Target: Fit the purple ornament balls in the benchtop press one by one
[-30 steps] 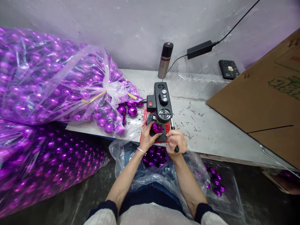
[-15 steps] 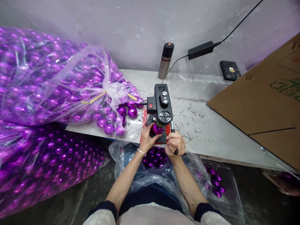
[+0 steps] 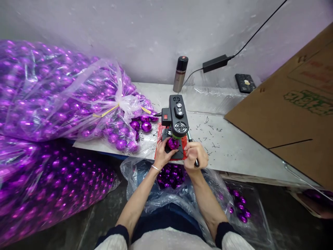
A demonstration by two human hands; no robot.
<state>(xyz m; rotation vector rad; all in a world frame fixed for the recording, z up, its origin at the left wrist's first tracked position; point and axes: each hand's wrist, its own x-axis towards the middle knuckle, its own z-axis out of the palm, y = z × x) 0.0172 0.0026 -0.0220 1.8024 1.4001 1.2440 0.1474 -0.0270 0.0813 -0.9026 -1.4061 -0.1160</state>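
A small black bench press machine (image 3: 177,116) stands on a red mat (image 3: 184,142) at the near edge of the white table (image 3: 234,149). My left hand (image 3: 161,153) is closed round a shiny purple ball (image 3: 172,142) that sits under the machine's head. My right hand (image 3: 194,155) is closed in a fist round the machine's black lever handle (image 3: 197,163), just right of the ball. A clear bag with more purple balls (image 3: 170,175) lies in my lap below both hands.
Big clear bags of purple balls (image 3: 59,100) fill the left side. Loose balls (image 3: 142,125) lie beside the machine. A metal flask (image 3: 180,73), a power adapter (image 3: 215,63) and a black device (image 3: 244,83) stand at the back. A cardboard sheet (image 3: 288,111) leans at the right. Small metal bits (image 3: 213,137) are scattered.
The view has tilted slightly, so everything sits a little lower. Both hands stay where they were, the left on the ball and the right on the lever handle.
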